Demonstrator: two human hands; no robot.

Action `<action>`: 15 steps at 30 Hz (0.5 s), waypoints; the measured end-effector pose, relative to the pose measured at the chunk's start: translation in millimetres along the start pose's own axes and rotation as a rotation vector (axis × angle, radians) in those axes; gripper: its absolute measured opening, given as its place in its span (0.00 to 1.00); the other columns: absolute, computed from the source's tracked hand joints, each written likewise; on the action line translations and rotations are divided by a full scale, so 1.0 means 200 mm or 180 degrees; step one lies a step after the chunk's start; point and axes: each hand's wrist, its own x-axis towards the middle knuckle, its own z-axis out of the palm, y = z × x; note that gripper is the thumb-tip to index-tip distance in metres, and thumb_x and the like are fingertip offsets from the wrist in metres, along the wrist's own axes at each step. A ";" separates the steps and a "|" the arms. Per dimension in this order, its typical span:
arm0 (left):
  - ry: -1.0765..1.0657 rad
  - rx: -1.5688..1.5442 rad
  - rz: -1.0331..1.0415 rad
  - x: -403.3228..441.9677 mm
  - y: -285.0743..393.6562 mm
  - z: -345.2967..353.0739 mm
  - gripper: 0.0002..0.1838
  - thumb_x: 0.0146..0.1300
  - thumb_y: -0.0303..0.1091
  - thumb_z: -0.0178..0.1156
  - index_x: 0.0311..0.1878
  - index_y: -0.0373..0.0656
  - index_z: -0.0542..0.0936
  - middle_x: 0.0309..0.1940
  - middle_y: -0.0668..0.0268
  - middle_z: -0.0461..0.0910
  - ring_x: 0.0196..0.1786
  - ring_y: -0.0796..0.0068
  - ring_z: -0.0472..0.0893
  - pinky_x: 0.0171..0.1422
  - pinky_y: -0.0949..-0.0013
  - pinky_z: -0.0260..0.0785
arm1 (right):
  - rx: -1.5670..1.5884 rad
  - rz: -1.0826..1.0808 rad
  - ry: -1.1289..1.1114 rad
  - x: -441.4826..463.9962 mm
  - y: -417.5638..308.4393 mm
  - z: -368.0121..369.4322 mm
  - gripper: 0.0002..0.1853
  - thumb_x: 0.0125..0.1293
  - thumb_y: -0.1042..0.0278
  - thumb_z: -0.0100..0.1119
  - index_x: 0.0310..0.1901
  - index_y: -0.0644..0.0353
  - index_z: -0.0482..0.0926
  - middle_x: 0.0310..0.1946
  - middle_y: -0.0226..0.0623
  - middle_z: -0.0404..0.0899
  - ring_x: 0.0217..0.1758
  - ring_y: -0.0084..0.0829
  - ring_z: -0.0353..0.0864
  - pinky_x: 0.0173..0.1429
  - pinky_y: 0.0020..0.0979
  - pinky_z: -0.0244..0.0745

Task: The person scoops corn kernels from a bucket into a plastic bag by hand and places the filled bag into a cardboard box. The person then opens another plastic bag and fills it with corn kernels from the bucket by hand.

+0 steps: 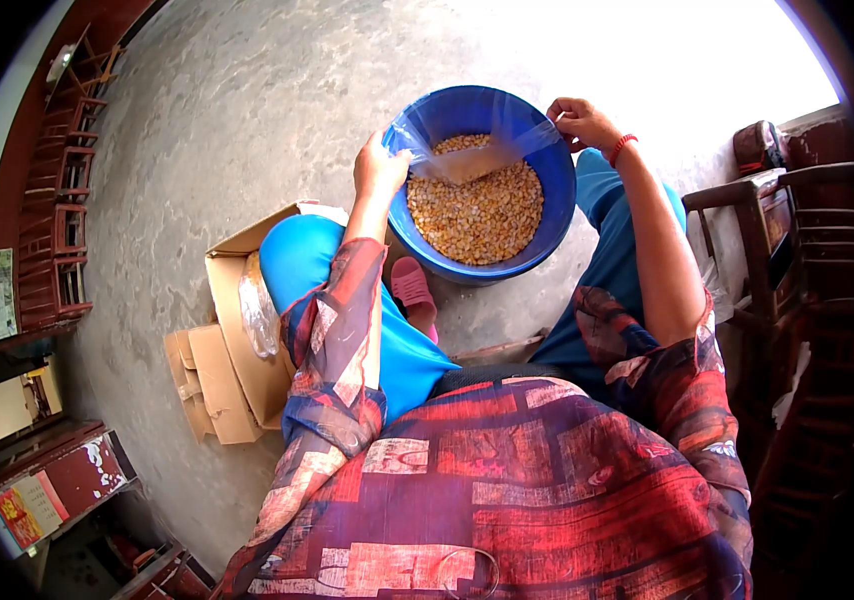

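A blue bucket stands on the floor between my knees, partly filled with yellow corn kernels. Across its upper half stretches a clear plastic bag, its mouth held wide over the kernels. My left hand is closed on the bag's left edge at the bucket's rim. On the opposite side my right hand, with a red bracelet at the wrist, pinches the right edge of the bag. Whether any kernels lie inside the bag I cannot tell for sure.
An open cardboard box with clear plastic in it sits beside my left knee. Wooden chairs stand close on my right. More wooden chairs line the far left wall. A pink slipper shows below the bucket.
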 end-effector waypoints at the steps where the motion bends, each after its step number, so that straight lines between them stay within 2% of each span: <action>1: 0.0013 0.0004 -0.0010 0.00 0.00 0.00 0.24 0.45 0.34 0.62 0.50 0.42 0.75 0.43 0.53 0.79 0.47 0.57 0.78 0.53 0.62 0.68 | -0.0011 0.0027 0.0030 0.00 0.00 0.01 0.07 0.57 0.70 0.52 0.37 0.60 0.75 0.23 0.28 0.74 0.23 0.19 0.72 0.24 0.20 0.71; 2: 0.0011 0.0005 -0.0011 0.00 0.00 0.00 0.24 0.45 0.34 0.62 0.50 0.42 0.75 0.43 0.53 0.79 0.47 0.57 0.78 0.53 0.62 0.68 | -0.0010 0.0029 0.0030 0.00 -0.01 0.01 0.07 0.57 0.70 0.52 0.37 0.60 0.75 0.23 0.28 0.74 0.23 0.19 0.72 0.24 0.20 0.71; 4: -0.0026 0.0022 -0.0023 0.00 0.01 -0.01 0.24 0.45 0.33 0.62 0.50 0.42 0.75 0.43 0.53 0.79 0.48 0.57 0.78 0.53 0.62 0.68 | -0.0168 0.0355 0.0181 -0.02 -0.05 0.01 0.10 0.58 0.63 0.53 0.37 0.58 0.76 0.25 0.28 0.74 0.26 0.18 0.75 0.27 0.22 0.75; 7: 0.0001 -0.0017 -0.0060 -0.01 0.01 -0.01 0.24 0.46 0.33 0.61 0.50 0.42 0.75 0.43 0.53 0.78 0.48 0.57 0.78 0.53 0.62 0.68 | -0.0422 0.0351 0.0147 -0.05 -0.09 0.02 0.13 0.55 0.59 0.55 0.37 0.58 0.76 0.27 0.30 0.74 0.28 0.20 0.76 0.29 0.24 0.77; 15: -0.0026 -0.0069 -0.0044 0.00 -0.01 0.00 0.24 0.45 0.33 0.62 0.50 0.41 0.74 0.43 0.53 0.78 0.48 0.57 0.78 0.54 0.63 0.68 | -0.0622 0.0364 0.0017 -0.04 -0.07 0.01 0.10 0.51 0.61 0.57 0.28 0.59 0.73 0.21 0.29 0.72 0.22 0.20 0.74 0.25 0.24 0.76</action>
